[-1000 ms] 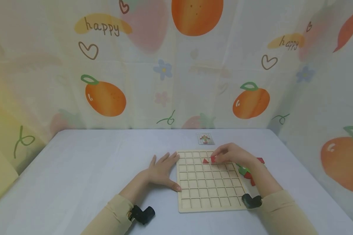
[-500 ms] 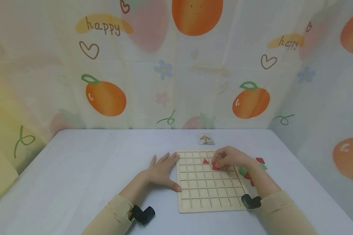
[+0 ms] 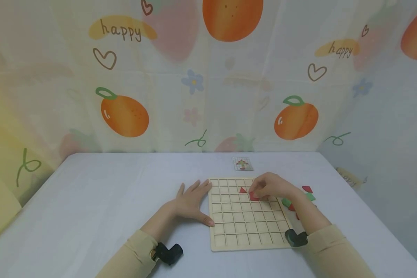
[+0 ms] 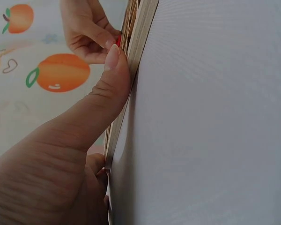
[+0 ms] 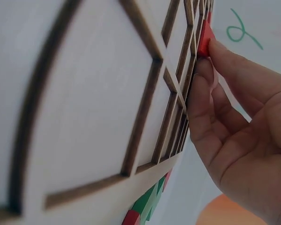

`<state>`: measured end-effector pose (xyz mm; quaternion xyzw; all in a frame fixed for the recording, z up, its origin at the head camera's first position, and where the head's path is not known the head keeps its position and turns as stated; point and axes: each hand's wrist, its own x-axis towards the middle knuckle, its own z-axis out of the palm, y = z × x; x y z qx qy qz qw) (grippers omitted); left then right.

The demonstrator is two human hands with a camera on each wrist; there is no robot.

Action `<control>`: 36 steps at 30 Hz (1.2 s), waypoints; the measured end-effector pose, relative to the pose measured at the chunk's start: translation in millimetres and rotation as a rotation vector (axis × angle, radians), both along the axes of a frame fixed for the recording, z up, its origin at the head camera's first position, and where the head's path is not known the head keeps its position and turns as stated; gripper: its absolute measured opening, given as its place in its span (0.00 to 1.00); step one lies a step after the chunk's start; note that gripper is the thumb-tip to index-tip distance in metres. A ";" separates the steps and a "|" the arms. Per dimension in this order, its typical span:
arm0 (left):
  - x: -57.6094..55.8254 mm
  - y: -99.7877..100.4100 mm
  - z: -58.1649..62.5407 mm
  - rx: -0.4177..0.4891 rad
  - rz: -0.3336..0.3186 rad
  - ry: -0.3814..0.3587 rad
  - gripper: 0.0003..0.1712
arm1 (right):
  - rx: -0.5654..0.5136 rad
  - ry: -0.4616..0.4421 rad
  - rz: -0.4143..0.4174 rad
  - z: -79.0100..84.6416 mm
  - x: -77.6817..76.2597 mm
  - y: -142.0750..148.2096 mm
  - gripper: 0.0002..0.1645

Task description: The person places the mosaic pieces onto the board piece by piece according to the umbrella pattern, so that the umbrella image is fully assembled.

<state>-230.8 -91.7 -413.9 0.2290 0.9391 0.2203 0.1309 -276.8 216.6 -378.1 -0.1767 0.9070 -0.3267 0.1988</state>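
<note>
Touches the gridded board [image 3: 234, 228] with a spread left hand [image 3: 191, 204]; over it, pinches a red block [image 3: 253, 197] in the right hand [image 3: 273, 186]. Has loose pieces [image 3: 286, 202] right of that hand, a red triangle [image 3: 243, 190] left of it, a picture card [image 3: 242, 164] beyond both.

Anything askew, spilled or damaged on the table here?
Nothing stands out. The board lies flat, with the left hand at its edge and the right hand pinching a red piece. Loose pieces lie beside the board, partly hidden by the right arm; no damage shows.

Right forearm [image 3: 312, 212], apparent barrier above pieces [image 3: 310, 197]
</note>
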 end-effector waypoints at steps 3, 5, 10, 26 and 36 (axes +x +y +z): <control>0.3 -0.1 -0.3 -0.007 -0.001 0.005 0.72 | 0.013 0.019 -0.004 -1.3 -0.5 0.0 0.05; 0.7 -0.1 -0.4 -0.011 -0.003 0.007 0.72 | 0.014 0.021 -0.007 -2.0 -0.7 0.3 0.05; 2.6 -0.1 1.4 -0.008 -0.006 0.003 0.71 | -0.001 0.010 -0.012 -2.6 0.0 1.1 0.05; 2.0 -0.4 -3.2 -0.014 -0.008 0.012 0.71 | 0.021 0.012 -0.034 -0.9 4.1 -2.5 0.05; 2.7 0.4 -0.5 -0.012 -0.005 0.010 0.71 | 0.048 0.070 -0.105 8.4 3.6 9.4 0.09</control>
